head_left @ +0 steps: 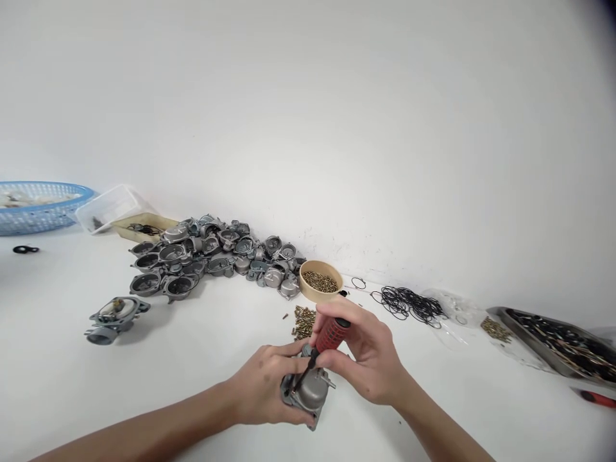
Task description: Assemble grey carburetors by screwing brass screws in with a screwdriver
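My left hand (262, 385) is closed around a grey metal carburetor part (308, 390), held just above the white table. In my right hand (368, 356) is a screwdriver with a red ribbed handle (332, 333), fingers wrapped round it. Its dark shaft slants down-left, and the tip rests on the part's top face. Just beyond my hands lies a small heap of brass screws (304, 321).
A pile of grey metal bowls (212, 256) lies at the wall, with a tan bowl of brass screws (320, 281) beside it. Black O-rings (409, 303) and a metal tray (558, 340) lie to the right. One assembled carburetor (115, 316) and a blue basket (38, 205) are on the left.
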### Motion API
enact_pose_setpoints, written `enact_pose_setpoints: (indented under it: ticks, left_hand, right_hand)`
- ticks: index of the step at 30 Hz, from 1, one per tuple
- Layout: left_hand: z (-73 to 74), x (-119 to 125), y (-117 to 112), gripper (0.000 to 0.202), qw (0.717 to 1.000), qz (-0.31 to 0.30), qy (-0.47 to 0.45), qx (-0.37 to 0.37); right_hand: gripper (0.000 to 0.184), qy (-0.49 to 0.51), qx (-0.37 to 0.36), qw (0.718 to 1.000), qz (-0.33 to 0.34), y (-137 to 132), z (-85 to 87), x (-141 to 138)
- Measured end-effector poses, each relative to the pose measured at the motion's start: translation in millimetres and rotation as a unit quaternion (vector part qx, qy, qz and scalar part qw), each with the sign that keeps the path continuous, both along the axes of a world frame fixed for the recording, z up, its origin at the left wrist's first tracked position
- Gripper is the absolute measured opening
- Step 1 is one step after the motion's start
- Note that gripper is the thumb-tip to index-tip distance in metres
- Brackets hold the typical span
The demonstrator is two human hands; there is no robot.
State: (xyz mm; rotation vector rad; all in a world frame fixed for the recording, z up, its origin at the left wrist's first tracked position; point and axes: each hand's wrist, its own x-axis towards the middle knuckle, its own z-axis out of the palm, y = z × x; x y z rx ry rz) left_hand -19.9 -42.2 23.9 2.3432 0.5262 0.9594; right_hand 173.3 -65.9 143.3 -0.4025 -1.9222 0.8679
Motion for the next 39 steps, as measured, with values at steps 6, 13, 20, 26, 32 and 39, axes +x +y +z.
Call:
enact_pose_setpoints:
  ticks: [6,13,20,26,32,39]
  left_hand:
    - [-10.4,1,1,0.055,1.0,0.019,-0.011,0.008]
    - [0.0,-2,1,0.068,0.999,-0.007,0.019,-0.04]
    - [0.2,-2,2,0.059,0.997,0.0,0.022,-0.072]
    - [11.2,-1,1,0.077,0.992,0.002,0.037,-0.123]
    - [9.7,0,0,0.075,0.99,-0.012,0.029,-0.141]
    - [10.4,-1,-1,0.073,0.991,-0.01,0.035,-0.125]
  right_hand:
    - [0.046,-0.019,-0.105,0.992,0.067,-3,5.4,2]
    - [0.049,-0.016,-0.051,0.996,-0.066,-1,-0.3,-2]
    - [0.035,-0.018,-0.11,0.993,0.035,-5,7.3,1]
    - [0.036,-0.029,-0.039,0.99,-0.13,-1,4.0,-4]
    - [0.041,-0.059,-0.06,0.996,-0.017,-2,13.4,6]
    - [0.042,-0.063,0.016,0.99,-0.121,3,5.9,2]
